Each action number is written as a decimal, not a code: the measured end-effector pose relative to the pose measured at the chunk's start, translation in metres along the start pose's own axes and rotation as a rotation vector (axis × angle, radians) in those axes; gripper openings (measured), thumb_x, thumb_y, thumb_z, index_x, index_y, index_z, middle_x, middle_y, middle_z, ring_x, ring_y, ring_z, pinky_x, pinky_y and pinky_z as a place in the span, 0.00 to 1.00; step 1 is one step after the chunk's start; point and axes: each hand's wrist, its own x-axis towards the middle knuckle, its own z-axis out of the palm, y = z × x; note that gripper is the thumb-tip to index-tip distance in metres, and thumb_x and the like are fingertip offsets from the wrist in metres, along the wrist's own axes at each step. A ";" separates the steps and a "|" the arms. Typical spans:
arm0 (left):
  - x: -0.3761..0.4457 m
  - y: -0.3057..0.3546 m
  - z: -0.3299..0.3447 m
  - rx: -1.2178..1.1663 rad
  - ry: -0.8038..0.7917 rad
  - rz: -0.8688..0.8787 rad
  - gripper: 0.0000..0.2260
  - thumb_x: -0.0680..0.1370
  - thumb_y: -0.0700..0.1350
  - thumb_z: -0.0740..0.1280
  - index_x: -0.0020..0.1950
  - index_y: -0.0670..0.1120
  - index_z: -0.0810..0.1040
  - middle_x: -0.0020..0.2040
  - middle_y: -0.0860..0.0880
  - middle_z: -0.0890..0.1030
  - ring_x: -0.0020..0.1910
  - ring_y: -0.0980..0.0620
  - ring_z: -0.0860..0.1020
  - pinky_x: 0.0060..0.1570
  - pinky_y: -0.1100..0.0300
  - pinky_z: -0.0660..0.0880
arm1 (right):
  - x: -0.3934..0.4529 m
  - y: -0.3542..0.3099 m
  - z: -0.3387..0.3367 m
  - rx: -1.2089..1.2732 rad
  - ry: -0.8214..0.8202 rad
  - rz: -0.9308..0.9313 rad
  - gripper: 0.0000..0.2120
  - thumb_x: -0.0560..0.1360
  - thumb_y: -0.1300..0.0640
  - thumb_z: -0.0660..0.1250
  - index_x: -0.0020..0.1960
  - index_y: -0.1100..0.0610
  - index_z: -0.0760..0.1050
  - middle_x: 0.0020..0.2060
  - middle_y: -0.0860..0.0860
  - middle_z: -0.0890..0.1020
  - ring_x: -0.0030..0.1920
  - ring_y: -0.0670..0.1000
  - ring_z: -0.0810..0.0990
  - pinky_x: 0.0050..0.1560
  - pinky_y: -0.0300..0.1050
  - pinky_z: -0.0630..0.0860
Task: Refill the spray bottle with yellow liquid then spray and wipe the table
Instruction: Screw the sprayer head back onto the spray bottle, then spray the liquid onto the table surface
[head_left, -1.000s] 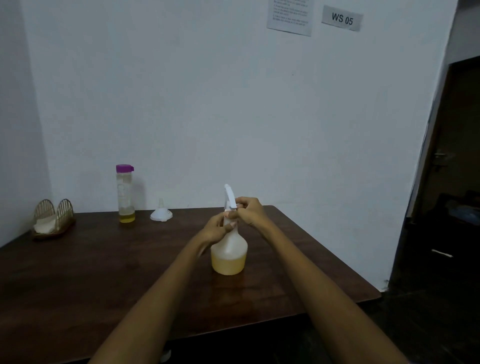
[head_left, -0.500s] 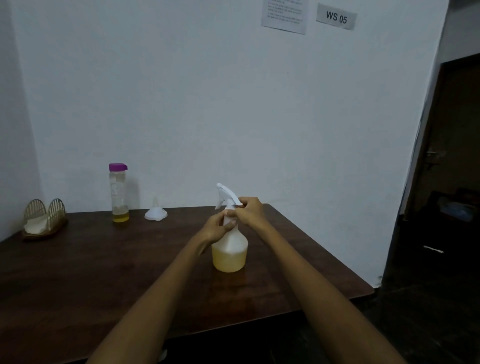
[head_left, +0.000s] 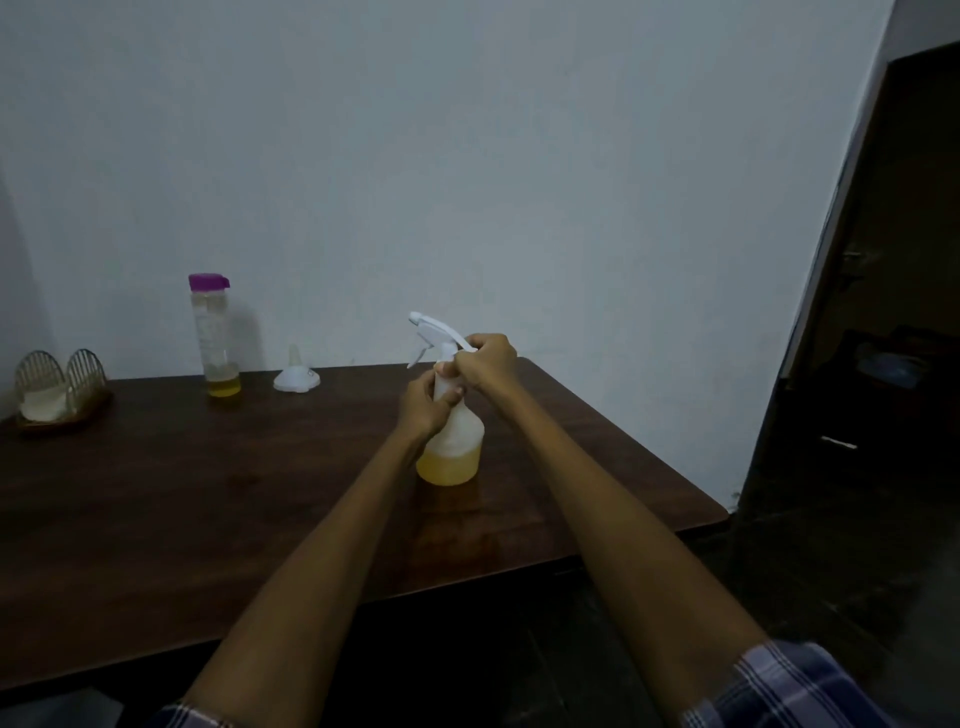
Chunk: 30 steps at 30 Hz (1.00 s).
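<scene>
Spray bottle (head_left: 451, 441) sits mid-surface (head_left: 156, 493), yellow liquid already in, so refill looks done. Left hand (head_left: 423, 402) grips its neck, right hand (head_left: 485, 361) pinches the trigger head (head_left: 431, 332), probably screwing it on. Supply bottle (head_left: 214, 338) and funnel (head_left: 296, 375) at 10 o'clock. Spraying and wiping still left.

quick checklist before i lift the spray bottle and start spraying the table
1. Yellow liquid in the spray bottle: ok, lower part filled.
2. Spray head seated on the neck: ok. Screwed tight: cannot tell.
3. Left hand grips the neck: ok.
4. Right hand holds the collar under the head: ok.
5. Funnel out of the bottle, on the table: ok.
6. Wiping cloth within reach: cannot tell.
</scene>
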 end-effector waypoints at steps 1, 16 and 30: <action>0.000 0.000 0.000 0.003 0.004 0.000 0.14 0.78 0.41 0.65 0.62 0.38 0.75 0.58 0.39 0.79 0.58 0.42 0.77 0.53 0.52 0.73 | 0.000 0.001 0.001 0.009 0.013 -0.005 0.07 0.63 0.64 0.73 0.33 0.56 0.76 0.30 0.50 0.78 0.33 0.49 0.76 0.34 0.45 0.75; -0.030 -0.012 -0.039 0.054 -0.247 -0.116 0.21 0.76 0.41 0.68 0.68 0.38 0.71 0.65 0.42 0.75 0.64 0.44 0.74 0.64 0.51 0.72 | 0.009 0.019 0.030 0.449 -0.482 -0.027 0.17 0.72 0.57 0.71 0.60 0.55 0.76 0.52 0.47 0.82 0.54 0.49 0.81 0.42 0.41 0.78; -0.123 -0.026 -0.185 0.118 0.544 -0.148 0.09 0.77 0.35 0.64 0.56 0.39 0.79 0.54 0.43 0.81 0.51 0.52 0.78 0.50 0.63 0.73 | -0.094 -0.064 0.037 0.208 -0.757 0.078 0.17 0.78 0.45 0.61 0.51 0.59 0.77 0.43 0.53 0.84 0.35 0.46 0.84 0.28 0.34 0.75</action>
